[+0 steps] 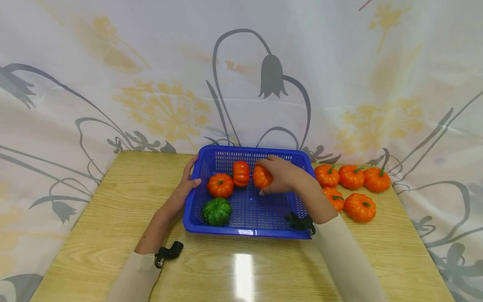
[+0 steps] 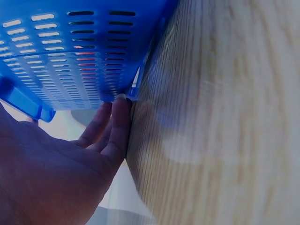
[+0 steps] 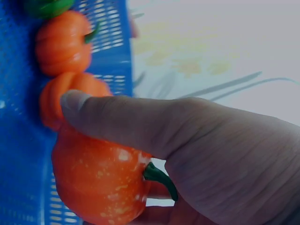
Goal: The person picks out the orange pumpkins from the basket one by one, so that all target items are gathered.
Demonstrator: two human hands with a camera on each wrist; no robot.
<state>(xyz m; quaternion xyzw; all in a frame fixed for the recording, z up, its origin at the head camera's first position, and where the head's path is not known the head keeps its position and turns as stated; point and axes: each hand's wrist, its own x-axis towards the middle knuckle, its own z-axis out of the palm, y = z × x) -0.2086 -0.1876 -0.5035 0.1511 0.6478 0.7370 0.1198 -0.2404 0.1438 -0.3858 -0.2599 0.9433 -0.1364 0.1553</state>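
My right hand (image 1: 281, 174) holds an orange toy pumpkin (image 3: 101, 176) inside the blue plastic basket (image 1: 245, 231). In the right wrist view the thumb lies across its top, and its green stem points toward the palm. My left hand (image 1: 186, 184) grips the basket's left side, thumb at the rim; in the left wrist view its fingers (image 2: 119, 122) reach along the outer wall, close to the table. Two more orange pumpkins, one upright (image 1: 220, 185) and one on its side (image 1: 241, 173), sit in the basket's left half, with a green pumpkin (image 1: 217, 212) in front of them.
Several orange pumpkins (image 1: 360, 207) stand in two rows on the wooden table (image 1: 124, 201), right of the basket; my right forearm partly covers one. A flower-printed curtain (image 1: 158, 63) hangs behind the table and along its sides.
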